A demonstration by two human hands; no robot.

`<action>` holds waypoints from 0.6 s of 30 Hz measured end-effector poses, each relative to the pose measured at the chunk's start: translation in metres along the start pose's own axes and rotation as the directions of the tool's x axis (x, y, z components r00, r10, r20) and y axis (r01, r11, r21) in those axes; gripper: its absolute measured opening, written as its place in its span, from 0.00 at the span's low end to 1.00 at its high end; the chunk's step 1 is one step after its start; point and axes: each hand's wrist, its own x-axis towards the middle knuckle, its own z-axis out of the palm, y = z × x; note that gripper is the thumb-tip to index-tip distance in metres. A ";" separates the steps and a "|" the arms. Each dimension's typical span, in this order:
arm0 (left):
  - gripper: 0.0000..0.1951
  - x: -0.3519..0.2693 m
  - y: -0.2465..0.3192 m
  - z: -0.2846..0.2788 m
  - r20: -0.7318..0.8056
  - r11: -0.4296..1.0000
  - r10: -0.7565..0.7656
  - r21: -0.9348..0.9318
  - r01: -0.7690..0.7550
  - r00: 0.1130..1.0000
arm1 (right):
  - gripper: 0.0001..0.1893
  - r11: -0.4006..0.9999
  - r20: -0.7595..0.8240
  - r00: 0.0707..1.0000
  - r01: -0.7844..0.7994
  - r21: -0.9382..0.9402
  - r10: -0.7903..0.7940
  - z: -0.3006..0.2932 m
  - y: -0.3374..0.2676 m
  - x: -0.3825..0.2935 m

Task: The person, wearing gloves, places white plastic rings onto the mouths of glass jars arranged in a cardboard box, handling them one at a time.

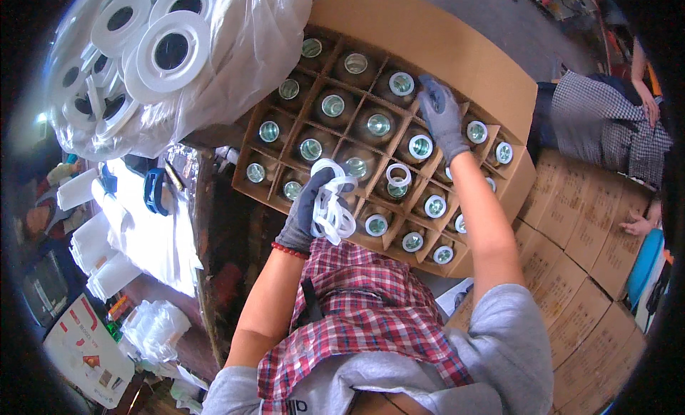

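Before me stands an open cardboard carton (484, 83) with cardboard dividers. Glass jars or bottles (333, 106) stand upright in its cells, their round mouths facing up. White rings sit around many mouths on the right side, one of them (420, 146) near the middle. Another white ring (398, 175) lies off-centre over a mouth. My left hand (316, 201), in a grey glove, grips a bunch of white rings (334, 214) above the near edge. My gloved right hand (441, 113) is over the far right cells, fingertips beside a ringed mouth (401, 84); whether it holds anything is unclear.
A clear plastic bag (251, 56) of large white flanged discs (172, 51) stands at upper left. Below it, a table holds white sheets (155, 238) and a blue tape dispenser (155, 191). Stacked cartons (567, 286) fill the right, near another person's hand (639, 222).
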 end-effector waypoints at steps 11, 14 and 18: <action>0.17 0.015 0.005 0.005 -0.015 0.990 0.012 0.139 -0.010 1.000 | 0.26 0.924 0.757 0.652 -0.314 0.217 0.044 0.004 -0.124 -0.064; 0.17 0.013 0.008 0.009 0.017 0.978 -0.010 0.207 0.006 1.000 | 0.20 0.967 0.710 0.703 -0.203 0.151 0.037 0.010 -0.126 -0.068; 0.19 0.014 0.016 0.006 0.057 0.988 -0.051 0.148 0.042 0.997 | 0.14 0.828 0.674 0.718 -0.477 0.295 0.174 0.018 -0.121 -0.065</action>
